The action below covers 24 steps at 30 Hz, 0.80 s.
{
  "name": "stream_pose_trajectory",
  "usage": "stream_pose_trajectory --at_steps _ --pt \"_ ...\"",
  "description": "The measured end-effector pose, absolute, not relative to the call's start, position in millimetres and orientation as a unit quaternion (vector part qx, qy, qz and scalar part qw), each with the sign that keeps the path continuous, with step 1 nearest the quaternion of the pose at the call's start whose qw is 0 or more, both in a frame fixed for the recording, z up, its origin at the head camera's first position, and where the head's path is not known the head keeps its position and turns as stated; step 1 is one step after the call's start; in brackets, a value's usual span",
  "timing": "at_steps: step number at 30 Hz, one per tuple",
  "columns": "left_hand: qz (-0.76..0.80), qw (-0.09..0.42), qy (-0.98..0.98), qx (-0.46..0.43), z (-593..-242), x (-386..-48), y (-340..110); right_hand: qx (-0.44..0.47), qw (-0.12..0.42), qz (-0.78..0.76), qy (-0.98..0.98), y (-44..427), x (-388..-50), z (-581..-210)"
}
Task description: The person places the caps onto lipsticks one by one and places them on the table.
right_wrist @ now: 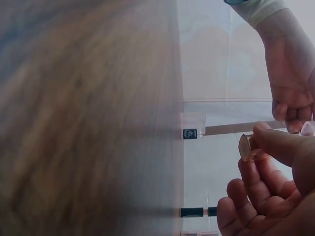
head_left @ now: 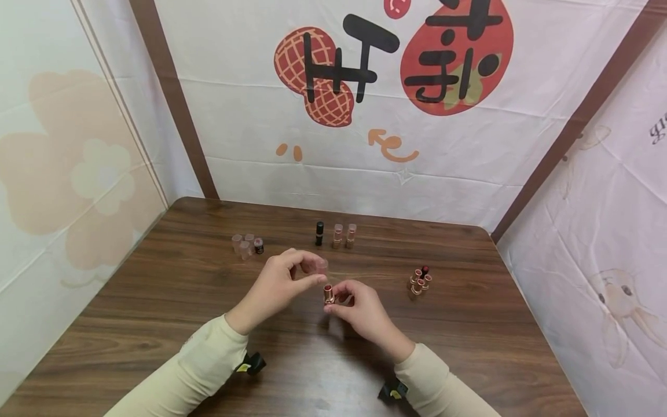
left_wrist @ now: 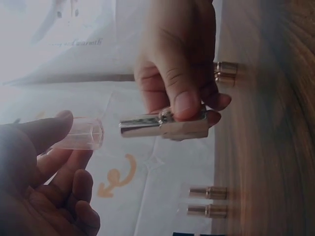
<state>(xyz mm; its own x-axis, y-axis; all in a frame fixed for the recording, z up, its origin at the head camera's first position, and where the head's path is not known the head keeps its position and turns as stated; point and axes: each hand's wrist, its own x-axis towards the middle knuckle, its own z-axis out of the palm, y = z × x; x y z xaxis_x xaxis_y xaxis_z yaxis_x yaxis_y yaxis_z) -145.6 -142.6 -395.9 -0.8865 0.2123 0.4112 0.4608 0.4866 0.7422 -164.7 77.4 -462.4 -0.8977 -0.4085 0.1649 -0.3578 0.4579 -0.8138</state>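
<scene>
My left hand (head_left: 278,281) pinches a clear, pinkish lipstick cap (head_left: 322,267) between thumb and fingers. Just below and to the right, my right hand (head_left: 365,311) holds an uncapped rose-gold lipstick (head_left: 328,294) upright by its base, with red showing at its top. In the left wrist view, a small gap separates the cap's open end (left_wrist: 96,133) from the metal lipstick tube (left_wrist: 140,127). My right thumb presses on the lipstick's wider base. The right wrist view shows only part of that base (right_wrist: 244,147) between thumb and fingers.
At the back stand a black lipstick (head_left: 319,234) and two clear-capped rose-gold lipsticks (head_left: 337,236). Several clear caps (head_left: 244,249) and a dark-labelled one (head_left: 259,246) cluster at left. Several uncapped lipsticks (head_left: 420,284) stand together at right. Fabric walls (head_left: 250,174) surround the wooden table (head_left: 469,359).
</scene>
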Motion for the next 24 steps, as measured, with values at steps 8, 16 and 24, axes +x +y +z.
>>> stream_pose_trajectory --at_steps 8,16,24 --pt "-0.456 0.118 -0.858 -0.203 -400 -145 -137 -0.231 0.021 -0.466 0.854 75 -159 -457" --pt "-0.448 0.105 -0.865 -0.203 -407 -147 -134 -0.237 0.002 -0.475 0.848 76 -158 -453" --pt "-0.444 0.093 -0.868 -0.203 -409 -146 -132 -0.237 -0.012 -0.489 0.839 77 -158 -453"
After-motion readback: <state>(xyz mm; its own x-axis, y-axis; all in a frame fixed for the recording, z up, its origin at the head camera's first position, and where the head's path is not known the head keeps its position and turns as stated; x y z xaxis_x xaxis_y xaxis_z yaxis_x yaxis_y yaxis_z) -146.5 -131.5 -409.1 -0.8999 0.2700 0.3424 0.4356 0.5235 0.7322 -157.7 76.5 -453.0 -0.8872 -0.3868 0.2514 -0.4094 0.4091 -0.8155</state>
